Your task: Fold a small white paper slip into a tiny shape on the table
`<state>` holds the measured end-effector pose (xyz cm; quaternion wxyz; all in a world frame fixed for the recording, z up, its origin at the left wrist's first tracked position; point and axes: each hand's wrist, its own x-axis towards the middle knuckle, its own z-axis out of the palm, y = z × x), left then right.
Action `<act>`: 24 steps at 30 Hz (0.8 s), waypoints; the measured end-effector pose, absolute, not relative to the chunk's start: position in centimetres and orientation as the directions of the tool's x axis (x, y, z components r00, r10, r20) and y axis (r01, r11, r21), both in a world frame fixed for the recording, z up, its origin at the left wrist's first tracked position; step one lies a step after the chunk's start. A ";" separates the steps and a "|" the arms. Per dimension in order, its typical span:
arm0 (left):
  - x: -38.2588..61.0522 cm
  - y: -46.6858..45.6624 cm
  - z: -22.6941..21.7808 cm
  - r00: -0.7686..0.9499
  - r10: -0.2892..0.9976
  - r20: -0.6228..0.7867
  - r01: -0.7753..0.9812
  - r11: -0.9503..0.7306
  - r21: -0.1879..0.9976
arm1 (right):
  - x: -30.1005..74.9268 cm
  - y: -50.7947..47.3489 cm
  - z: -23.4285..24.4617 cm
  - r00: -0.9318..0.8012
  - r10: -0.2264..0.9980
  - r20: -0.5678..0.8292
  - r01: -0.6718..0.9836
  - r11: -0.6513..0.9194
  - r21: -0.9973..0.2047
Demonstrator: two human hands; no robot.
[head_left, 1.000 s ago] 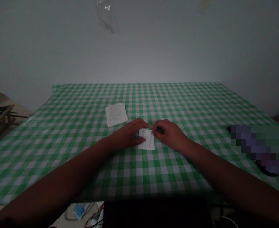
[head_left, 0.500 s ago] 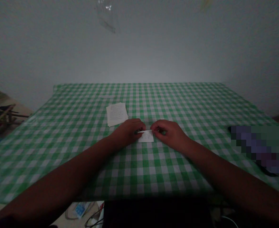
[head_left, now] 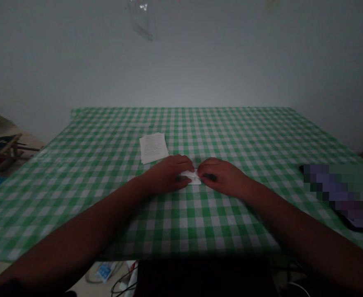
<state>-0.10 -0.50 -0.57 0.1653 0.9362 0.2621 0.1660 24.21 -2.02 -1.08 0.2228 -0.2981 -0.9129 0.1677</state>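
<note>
A small white piece of paper (head_left: 195,180), with a raised fold along it, lies on the checked cloth between my hands. My left hand (head_left: 172,174) is closed on its left side, thumb at the near side and fingers over the far side. At the right end, my right hand (head_left: 221,175) pinches the paper with thumb and curled fingers. Both hands partly cover the sheet. Beyond my left hand rests a loose stack of printed paper sheets (head_left: 153,147), touched by neither hand.
A green and white checked tablecloth (head_left: 230,136) covers the table, which meets a pale wall (head_left: 215,53). To the right lies a dark-edged flat object (head_left: 351,225), mostly blurred out. Cables (head_left: 124,284) and a blue packet (head_left: 104,271) are on the floor below.
My left hand has shifted right over the paper, closer to my right hand. The paper's far part, flatter before, now folds up toward me, and less of its print shows.
</note>
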 end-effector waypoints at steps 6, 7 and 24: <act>-0.1 -0.3 -0.9 0.832 0.497 0.247 0.353 -0.817 0.456 | 24.3 -1.8 -1.0 -0.754 0.592 0.284 0.443 0.778 -0.446; -0.2 -0.2 -1.0 0.833 0.496 0.246 0.350 -0.816 0.461 | 24.3 -1.8 -1.0 -0.760 0.586 0.282 0.437 0.781 -0.446; -0.2 -0.2 -1.2 0.837 0.497 0.228 0.328 -0.790 0.518 | 24.5 -2.0 -0.6 -0.742 0.618 0.260 0.431 0.737 -0.520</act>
